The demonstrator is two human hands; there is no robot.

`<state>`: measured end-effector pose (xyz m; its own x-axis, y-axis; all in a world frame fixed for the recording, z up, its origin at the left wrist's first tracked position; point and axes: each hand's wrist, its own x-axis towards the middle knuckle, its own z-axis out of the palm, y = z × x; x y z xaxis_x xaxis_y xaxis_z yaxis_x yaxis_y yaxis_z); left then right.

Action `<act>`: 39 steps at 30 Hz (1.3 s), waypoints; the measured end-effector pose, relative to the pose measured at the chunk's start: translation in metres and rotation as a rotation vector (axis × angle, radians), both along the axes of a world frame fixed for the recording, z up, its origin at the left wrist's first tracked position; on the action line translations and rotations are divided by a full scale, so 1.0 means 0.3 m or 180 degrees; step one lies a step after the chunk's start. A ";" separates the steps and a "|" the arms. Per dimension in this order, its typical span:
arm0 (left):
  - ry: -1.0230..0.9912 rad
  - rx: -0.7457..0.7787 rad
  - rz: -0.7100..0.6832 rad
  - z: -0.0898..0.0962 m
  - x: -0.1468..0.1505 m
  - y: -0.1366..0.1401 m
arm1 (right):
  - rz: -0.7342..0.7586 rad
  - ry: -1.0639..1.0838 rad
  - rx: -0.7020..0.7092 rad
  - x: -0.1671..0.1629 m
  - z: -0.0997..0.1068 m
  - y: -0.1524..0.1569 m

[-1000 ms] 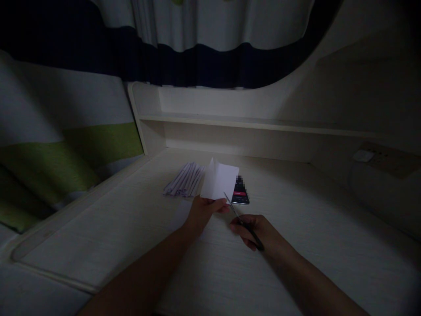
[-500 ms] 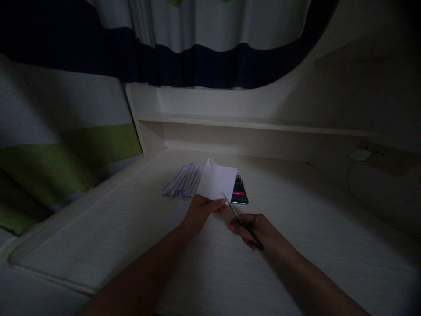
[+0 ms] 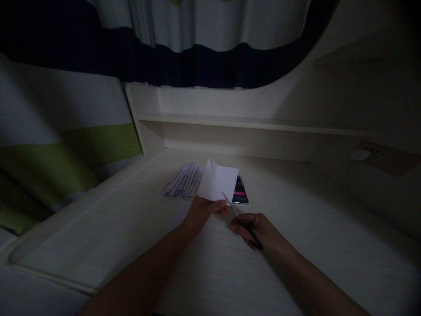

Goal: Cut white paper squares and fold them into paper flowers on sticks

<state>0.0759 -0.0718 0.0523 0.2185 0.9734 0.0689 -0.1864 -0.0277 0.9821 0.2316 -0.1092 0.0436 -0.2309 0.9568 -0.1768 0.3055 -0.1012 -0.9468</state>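
A creased white sheet of paper (image 3: 221, 181) is pinched at its near edge by my left hand (image 3: 205, 210), thumb on top. My right hand (image 3: 251, 228) is closed around the dark handles of a pair of scissors (image 3: 242, 223). One thin blade lies over the paper's near right corner, close to my left thumb; the other blade is hard to make out. Just left of the held sheet lies a fanned pile of folded white paper strips (image 3: 183, 181). Another pale sheet (image 3: 178, 215) rests on the desk, partly under my left wrist.
A phone (image 3: 240, 195) with a lit screen lies on the white desk (image 3: 305, 219), partly behind the paper. A low shelf (image 3: 250, 123) runs along the back. Striped curtains (image 3: 72, 105) hang at left and behind. A white plug (image 3: 361, 154) sits in the right wall panel.
The held paper has shifted slightly to the right with my left hand, covering a little more of the phone. My right hand and the scissors have barely moved.
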 end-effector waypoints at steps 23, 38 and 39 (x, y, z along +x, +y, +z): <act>0.0035 0.0085 -0.0145 -0.021 0.006 -0.007 | 0.0025 0.0221 0.0067 0.001 -0.005 -0.004; -0.0261 0.0144 0.0062 0.012 -0.004 -0.016 | -0.0311 -0.0569 0.0395 0.009 0.002 -0.002; -0.0398 0.0179 0.0107 0.021 -0.009 -0.013 | -0.0338 -0.0722 0.0519 0.014 -0.002 0.001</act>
